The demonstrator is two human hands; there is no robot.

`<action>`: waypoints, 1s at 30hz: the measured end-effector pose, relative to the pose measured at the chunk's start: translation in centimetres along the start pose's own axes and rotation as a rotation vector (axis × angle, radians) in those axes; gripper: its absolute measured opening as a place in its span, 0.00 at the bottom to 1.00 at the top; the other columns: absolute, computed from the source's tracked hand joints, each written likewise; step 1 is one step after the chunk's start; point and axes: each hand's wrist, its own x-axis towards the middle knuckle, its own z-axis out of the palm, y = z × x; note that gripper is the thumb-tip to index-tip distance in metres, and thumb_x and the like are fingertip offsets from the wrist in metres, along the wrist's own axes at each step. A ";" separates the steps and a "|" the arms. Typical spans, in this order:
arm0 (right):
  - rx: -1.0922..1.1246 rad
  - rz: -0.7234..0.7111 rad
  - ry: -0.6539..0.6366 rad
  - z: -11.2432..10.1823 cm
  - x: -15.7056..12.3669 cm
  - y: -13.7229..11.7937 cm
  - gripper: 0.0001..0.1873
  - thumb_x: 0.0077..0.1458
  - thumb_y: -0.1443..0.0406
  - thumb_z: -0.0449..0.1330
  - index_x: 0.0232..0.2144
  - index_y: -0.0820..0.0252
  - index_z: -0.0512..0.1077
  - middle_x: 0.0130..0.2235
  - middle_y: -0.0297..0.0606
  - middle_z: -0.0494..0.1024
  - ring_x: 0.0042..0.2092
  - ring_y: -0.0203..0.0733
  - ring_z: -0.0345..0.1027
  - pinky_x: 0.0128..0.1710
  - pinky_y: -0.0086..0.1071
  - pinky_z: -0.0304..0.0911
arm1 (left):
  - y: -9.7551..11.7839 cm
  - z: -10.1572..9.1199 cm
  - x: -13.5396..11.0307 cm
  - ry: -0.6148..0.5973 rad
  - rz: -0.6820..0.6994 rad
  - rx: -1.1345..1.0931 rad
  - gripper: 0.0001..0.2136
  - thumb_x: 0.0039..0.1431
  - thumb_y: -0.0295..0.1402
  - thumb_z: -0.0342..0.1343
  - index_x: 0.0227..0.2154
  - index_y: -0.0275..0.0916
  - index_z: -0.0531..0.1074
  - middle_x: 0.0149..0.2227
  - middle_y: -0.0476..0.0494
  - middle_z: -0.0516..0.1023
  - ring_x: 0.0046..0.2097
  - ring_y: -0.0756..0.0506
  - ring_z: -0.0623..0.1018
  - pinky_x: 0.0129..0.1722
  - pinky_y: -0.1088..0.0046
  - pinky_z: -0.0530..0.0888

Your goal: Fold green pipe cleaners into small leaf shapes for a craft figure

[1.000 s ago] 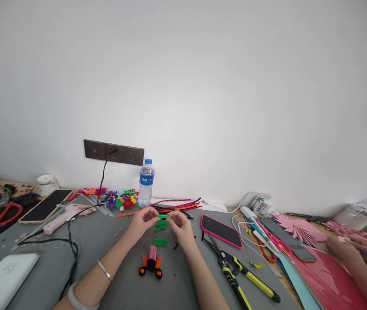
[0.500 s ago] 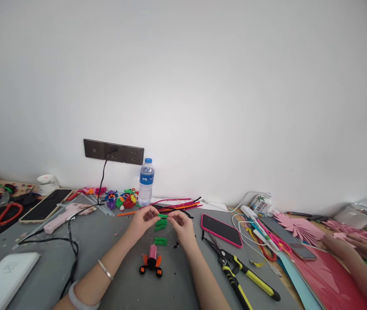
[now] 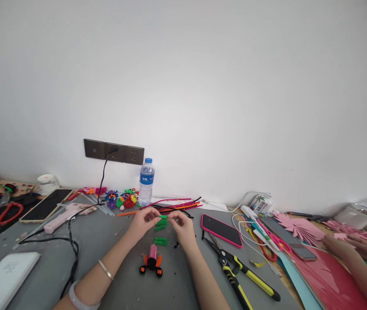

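Observation:
Between the fingertips of my left hand [image 3: 145, 221] and my right hand [image 3: 180, 224] is a short green pipe cleaner piece [image 3: 163, 217], pinched at both ends. Just below it lie more green pieces [image 3: 160, 225], partly behind the fingers. A folded green pipe cleaner bundle [image 3: 160, 241] rests nearer to me on the grey mat. Closer still is a small pipe cleaner figure [image 3: 151, 261] with a pink body, orange side parts and black round ends with orange centres.
Yellow-black pliers [image 3: 235, 269] and a pink-cased phone [image 3: 221, 230] lie right of my hands. Behind stand a water bottle [image 3: 146, 182] and loose pipe cleaners [image 3: 177, 206]. A glue gun [image 3: 65, 216] and white power bank [image 3: 7, 280] are left. Another person's hands [image 3: 344, 254] hold pink paper at right.
My two hands stay almost where they were, with the green piece still pinched between them; only a very slight finger shift shows.

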 end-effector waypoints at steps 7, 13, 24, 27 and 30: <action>-0.059 -0.069 0.018 0.0 0.0 -0.5 0.04 0.47 0.67 0.58 0.24 0.58 0.73 0.29 0.36 0.76 0.32 0.41 0.67 0.32 0.31 0.59 | -0.1 0.0 0.0 -0.008 -0.006 0.008 0.07 0.51 0.36 0.58 0.29 0.38 0.74 0.25 0.48 0.74 0.29 0.47 0.72 0.27 0.74 0.66; -0.084 -0.062 0.034 0.0 -0.1 -0.6 0.08 0.47 0.66 0.59 0.33 0.59 0.74 0.29 0.35 0.76 0.31 0.41 0.67 0.31 0.31 0.56 | 0.2 0.1 0.0 -0.003 -0.012 0.009 0.07 0.51 0.36 0.57 0.29 0.38 0.73 0.25 0.48 0.73 0.28 0.47 0.72 0.28 0.74 0.67; -0.102 -0.051 0.012 0.0 -0.1 -0.7 0.06 0.49 0.64 0.59 0.29 0.59 0.76 0.28 0.36 0.77 0.31 0.42 0.68 0.30 0.31 0.57 | 0.2 0.1 0.0 0.003 -0.015 -0.016 0.08 0.51 0.38 0.57 0.28 0.38 0.72 0.25 0.49 0.72 0.28 0.47 0.71 0.27 0.74 0.67; -0.106 -0.048 0.007 0.0 -0.2 -0.7 0.06 0.49 0.64 0.59 0.29 0.59 0.76 0.29 0.36 0.78 0.31 0.42 0.68 0.30 0.31 0.57 | 0.2 0.1 0.0 0.000 -0.020 -0.037 0.09 0.51 0.39 0.58 0.28 0.38 0.72 0.24 0.49 0.72 0.27 0.47 0.71 0.27 0.74 0.67; -0.109 -0.044 0.006 0.0 -0.2 -0.7 0.07 0.50 0.63 0.59 0.28 0.59 0.76 0.29 0.37 0.78 0.31 0.42 0.68 0.30 0.31 0.57 | 0.2 0.0 0.0 0.002 -0.019 -0.051 0.09 0.51 0.40 0.58 0.28 0.38 0.72 0.24 0.49 0.73 0.27 0.47 0.72 0.27 0.74 0.68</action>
